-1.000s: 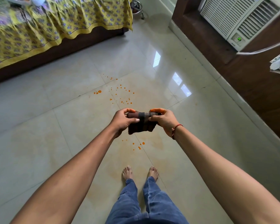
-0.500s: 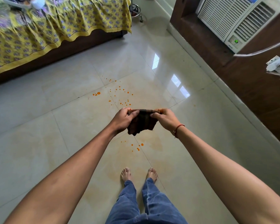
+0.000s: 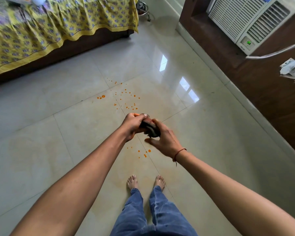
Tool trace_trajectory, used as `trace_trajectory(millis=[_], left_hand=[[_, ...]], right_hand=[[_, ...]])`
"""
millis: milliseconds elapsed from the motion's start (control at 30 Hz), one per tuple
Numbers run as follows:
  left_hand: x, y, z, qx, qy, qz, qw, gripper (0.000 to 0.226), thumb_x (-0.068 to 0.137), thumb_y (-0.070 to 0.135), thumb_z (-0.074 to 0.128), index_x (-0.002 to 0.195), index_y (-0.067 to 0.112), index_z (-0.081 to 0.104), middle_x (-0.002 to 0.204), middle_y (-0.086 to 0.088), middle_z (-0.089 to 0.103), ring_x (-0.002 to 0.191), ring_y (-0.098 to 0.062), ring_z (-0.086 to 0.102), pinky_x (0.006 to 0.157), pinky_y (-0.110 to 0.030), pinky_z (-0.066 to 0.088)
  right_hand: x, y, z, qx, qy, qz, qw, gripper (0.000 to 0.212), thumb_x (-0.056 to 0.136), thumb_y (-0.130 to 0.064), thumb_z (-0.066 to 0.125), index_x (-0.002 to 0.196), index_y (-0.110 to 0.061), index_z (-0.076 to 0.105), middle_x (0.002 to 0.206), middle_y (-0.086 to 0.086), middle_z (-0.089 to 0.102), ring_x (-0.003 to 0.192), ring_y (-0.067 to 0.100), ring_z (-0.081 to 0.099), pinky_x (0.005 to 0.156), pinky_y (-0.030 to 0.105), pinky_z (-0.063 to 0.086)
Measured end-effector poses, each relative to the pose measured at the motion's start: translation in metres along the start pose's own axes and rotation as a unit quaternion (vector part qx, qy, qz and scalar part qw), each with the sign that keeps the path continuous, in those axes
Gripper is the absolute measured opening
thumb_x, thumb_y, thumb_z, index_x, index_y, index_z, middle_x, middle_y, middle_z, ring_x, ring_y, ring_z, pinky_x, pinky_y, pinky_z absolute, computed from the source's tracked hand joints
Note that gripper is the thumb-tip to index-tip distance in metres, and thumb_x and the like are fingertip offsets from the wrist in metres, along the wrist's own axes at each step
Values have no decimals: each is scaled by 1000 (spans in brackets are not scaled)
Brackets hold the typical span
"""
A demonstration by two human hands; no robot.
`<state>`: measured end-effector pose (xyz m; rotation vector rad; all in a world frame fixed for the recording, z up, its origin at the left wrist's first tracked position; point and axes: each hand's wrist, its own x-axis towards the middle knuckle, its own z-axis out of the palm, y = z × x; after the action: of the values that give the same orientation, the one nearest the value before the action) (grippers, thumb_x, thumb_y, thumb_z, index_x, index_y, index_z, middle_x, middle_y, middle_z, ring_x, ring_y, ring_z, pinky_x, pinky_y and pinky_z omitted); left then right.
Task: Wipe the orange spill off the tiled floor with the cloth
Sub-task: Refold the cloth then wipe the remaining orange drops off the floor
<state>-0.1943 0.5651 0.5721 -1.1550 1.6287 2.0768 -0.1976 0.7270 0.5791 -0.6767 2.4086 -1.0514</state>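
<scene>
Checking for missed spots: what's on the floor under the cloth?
Orange drops dot the floor near the feet; the cloth, left hand and right hand hide what lies beneath them.

Orange spill (image 3: 134, 95), beige floor (image 3: 75, 133), dark cloth (image 3: 151, 127), yellow patterned bedsheet (image 3: 58, 23), blue jeans (image 3: 157, 215).

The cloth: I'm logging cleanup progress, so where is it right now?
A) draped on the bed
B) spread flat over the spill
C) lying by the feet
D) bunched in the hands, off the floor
D: the left hand grips the bunched cloth and the right hand touches it, above the orange drops.
</scene>
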Motion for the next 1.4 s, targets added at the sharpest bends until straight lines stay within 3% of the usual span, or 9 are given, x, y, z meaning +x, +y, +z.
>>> trace_trajectory(millis=[167, 367, 500, 700, 833, 1000, 1100, 1233, 1400], left_hand=[[-1, 4, -9, 164, 1, 28, 986, 40, 93, 50, 48, 106, 15, 60, 93, -7, 71, 78, -21, 64, 64, -28, 47], [44, -36, -12, 221, -151, 10, 964, 34, 91, 28, 64, 120, 11, 62, 110, -6, 68, 97, -16, 63, 68, -18, 49], [119, -87, -5, 218, -109, 9, 970, 30, 85, 26, 72, 106, 6, 68, 98, -10, 72, 83, -19, 68, 59, -23, 51], [288, -246, 1, 473, -47, 69, 877, 33, 81, 45, 69, 93, 14, 67, 92, -3, 69, 90, -20, 64, 70, -27, 46], [399, -385, -12, 577, -37, 102, 809, 46, 89, 44, 58, 128, 20, 54, 135, -2, 55, 124, -22, 49, 100, -40, 41], [494, -483, -32, 659, -4, 169, 733, 51, 97, 39, 44, 146, 27, 33, 156, 0, 26, 143, -25, 21, 111, -45, 20], [524, -512, -49, 682, 5, 234, 693, 50, 98, 38, 41, 146, 26, 33, 157, -2, 23, 145, -25, 17, 111, -46, 18], [541, -525, -79, 690, 23, 287, 664, 51, 96, 42, 38, 143, 22, 37, 157, -6, 26, 144, -28, 21, 110, -49, 21], [542, -531, -122, 676, 92, 253, 686, 59, 94, 47, 28, 147, 21, 32, 158, -6, 21, 144, -30, 19, 110, -52, 19]], right_hand=[[20, 17, -7, 192, 15, 204, 960, 18, 79, -8, 60, 96, -12, 64, 83, 5, 66, 76, 16, 65, 67, 22, 54], [38, 63, 1, 416, -45, 293, 860, 30, 64, -17, 61, 94, -10, 59, 81, 8, 57, 75, 18, 55, 71, 34, 49], [64, 138, 49, 487, -36, 307, 817, 37, 77, -13, 74, 111, -6, 63, 91, 6, 71, 83, 18, 68, 73, 33, 54], [110, 329, 181, 268, 22, 391, 880, 19, 75, -2, 69, 92, -9, 65, 89, 11, 69, 82, 26, 65, 77, 39, 55], [142, 468, 282, -1, 44, 241, 970, 30, 77, -13, 65, 106, -20, 66, 95, 3, 69, 90, 24, 63, 72, 28, 49], [152, 577, 371, -139, -82, 37, 986, 44, 85, -17, 60, 128, -24, 53, 109, 8, 58, 100, 29, 56, 80, 39, 50], [137, 615, 392, -213, -249, -75, 942, 55, 84, -32, 62, 136, -22, 45, 122, 5, 56, 109, 25, 54, 87, 39, 49], [146, 641, 396, -339, -242, -285, 863, 73, 80, -71, 47, 129, -18, 54, 134, 10, 52, 125, 31, 44, 105, 47, 35], [152, 667, 420, -328, -302, -431, 785, 72, 90, -65, 36, 147, -21, 33, 161, 8, 14, 147, 31, 10, 115, 52, 16]])
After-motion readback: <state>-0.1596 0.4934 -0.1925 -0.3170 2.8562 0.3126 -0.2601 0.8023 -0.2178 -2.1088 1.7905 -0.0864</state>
